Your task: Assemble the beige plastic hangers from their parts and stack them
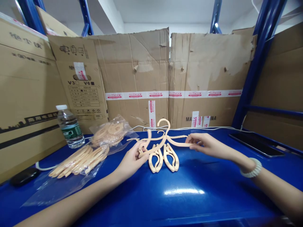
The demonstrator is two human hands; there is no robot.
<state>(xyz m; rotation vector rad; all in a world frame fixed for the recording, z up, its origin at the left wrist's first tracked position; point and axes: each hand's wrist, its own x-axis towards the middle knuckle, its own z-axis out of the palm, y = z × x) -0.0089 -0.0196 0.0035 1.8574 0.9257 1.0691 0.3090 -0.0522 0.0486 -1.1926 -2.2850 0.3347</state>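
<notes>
Both hands hold a cream plastic hanger (159,148) above the blue table. My left hand (132,160) is closed on its left arm, where a curved piece sticks up beside the fingers. The fingers of my right hand (202,143) pinch the tip of the right arm. The hanger's hook points up. Just behind it lies another cream hanger (151,139), partly hidden. Two folded cream hangers (155,162) (171,161) rest side by side on the table, below the held one.
Plastic bags of folded hangers (80,159) (110,130) lie at the left, near a water bottle (71,129) and a black object (25,176). A dark phone-like slab (255,145) is at the right. Cardboard (134,75) and blue posts (255,63) surround the blue table (184,205).
</notes>
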